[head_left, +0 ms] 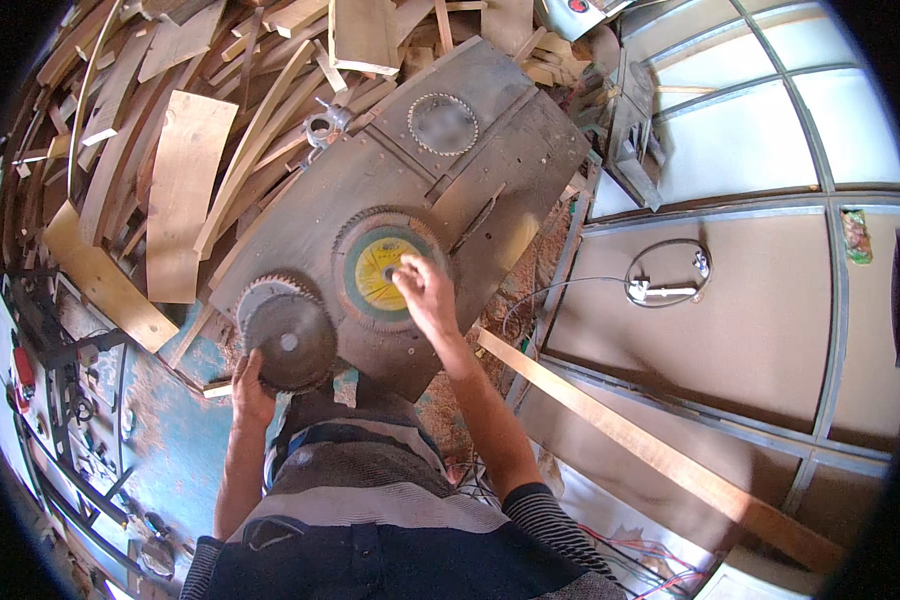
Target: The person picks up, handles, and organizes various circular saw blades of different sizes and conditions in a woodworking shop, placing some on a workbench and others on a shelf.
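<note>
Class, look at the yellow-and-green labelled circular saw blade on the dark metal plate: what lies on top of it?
The right hand rests its fingers on the yellow-and-green labelled circular saw blade, covering its centre hole and right side. The dark metal plate lies beneath; the part under the blade is hidden.

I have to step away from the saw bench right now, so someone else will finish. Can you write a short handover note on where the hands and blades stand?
Left hand: grips the lower edge of the dark grey toothed circular saw blade, held at the near edge of the brown wooden bench board.
Right hand: fingers rest on the circular saw blade with the yellow and green centre label, lying flat on the board.
A third, silver toothed blade lies further back on the board, untouched.
Done: three blades are out. Left: judging by the grip, the grey blade is not yet set down.
</note>
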Motion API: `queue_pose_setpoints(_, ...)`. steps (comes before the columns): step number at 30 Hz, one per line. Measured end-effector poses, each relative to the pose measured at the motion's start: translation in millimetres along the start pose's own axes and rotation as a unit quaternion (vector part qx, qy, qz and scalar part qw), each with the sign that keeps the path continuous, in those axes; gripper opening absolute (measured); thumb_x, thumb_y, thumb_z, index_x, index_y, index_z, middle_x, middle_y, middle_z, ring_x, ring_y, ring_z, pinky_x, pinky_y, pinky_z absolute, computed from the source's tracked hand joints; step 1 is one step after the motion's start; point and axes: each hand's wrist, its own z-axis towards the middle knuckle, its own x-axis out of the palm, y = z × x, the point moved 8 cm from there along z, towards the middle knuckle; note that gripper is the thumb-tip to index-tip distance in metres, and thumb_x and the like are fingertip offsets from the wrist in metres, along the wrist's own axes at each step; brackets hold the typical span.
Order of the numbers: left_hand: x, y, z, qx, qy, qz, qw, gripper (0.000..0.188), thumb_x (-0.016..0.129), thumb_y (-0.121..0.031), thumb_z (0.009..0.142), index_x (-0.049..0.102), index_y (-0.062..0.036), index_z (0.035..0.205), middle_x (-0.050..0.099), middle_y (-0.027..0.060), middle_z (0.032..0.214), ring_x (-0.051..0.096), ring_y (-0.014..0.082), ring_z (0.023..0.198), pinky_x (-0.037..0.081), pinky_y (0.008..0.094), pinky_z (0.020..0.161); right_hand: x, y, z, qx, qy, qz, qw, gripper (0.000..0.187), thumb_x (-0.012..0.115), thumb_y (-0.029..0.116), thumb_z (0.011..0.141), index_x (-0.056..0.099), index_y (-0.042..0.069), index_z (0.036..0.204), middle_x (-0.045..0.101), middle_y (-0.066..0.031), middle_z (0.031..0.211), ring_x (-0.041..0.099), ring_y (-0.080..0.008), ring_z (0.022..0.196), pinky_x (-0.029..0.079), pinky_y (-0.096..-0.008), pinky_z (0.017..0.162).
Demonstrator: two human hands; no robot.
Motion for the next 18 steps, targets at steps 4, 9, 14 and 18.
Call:
queue_pose_setpoints(4,-28.3,-3.3,22.6,0.042,-0.072,0.024,0.996,0.038,0.064,-0.028,0.104,0.058,-0.0058,0.134,0.062,0.0101,0.136,0.060,0.0279,0.123,0.052,0.0472,0.101,-29.9,-29.3,95.9,-0.009,-0.023,-0.068,0.997,0.039,0.077,0.019,0.093,0.068,0.004,0.128,0.074,-0.0173,0.120,0.074,-0.0259,0.106,0.061,-0.0364,0.089)
queue_pose_setpoints(9,-48.1,1.0,42.5,0.074,-0.103,0.031,0.991,0.049,0.064,-0.033,0.104,0.052,-0.0051,0.143,0.058,0.0115,0.142,0.057,0.0296,0.128,0.050,0.0502,0.104,-45.0,-53.9,218.4,-0.027,-0.045,-0.148,0.988,0.041,0.077,0.020,0.090,0.069,0.003,0.126,0.075,-0.0176,0.110,0.074,-0.0266,0.103,0.060,-0.0378,0.088)
queue_pose_setpoints(14,-52.8,1.7,31.0,0.061,-0.192,0.141,0.969,0.060,0.063,-0.042,0.104,0.047,-0.0051,0.149,0.053,0.0152,0.146,0.054,0.0304,0.132,0.050,0.0468,0.101,-72.6,-74.7,312.6,-0.039,-0.077,-0.233,0.969,0.045,0.078,0.026,0.084,0.071,0.000,0.120,0.074,-0.0227,0.113,0.072,-0.0365,0.106,0.056,-0.0453,0.094)
queue_pose_setpoints(18,-47.6,-17.1,23.1,0.038,-0.272,0.411,0.869,0.047,0.063,-0.050,0.102,0.067,-0.0041,0.107,0.061,0.0029,0.087,0.059,0.0139,0.074,0.048,0.0323,0.058,-86.9,-75.7,357.0,-0.074,-0.133,-0.307,0.940,0.043,0.077,0.028,0.079,0.069,-0.005,0.107,0.069,-0.0303,0.109,0.065,-0.0435,0.111,0.054,-0.0502,0.098)
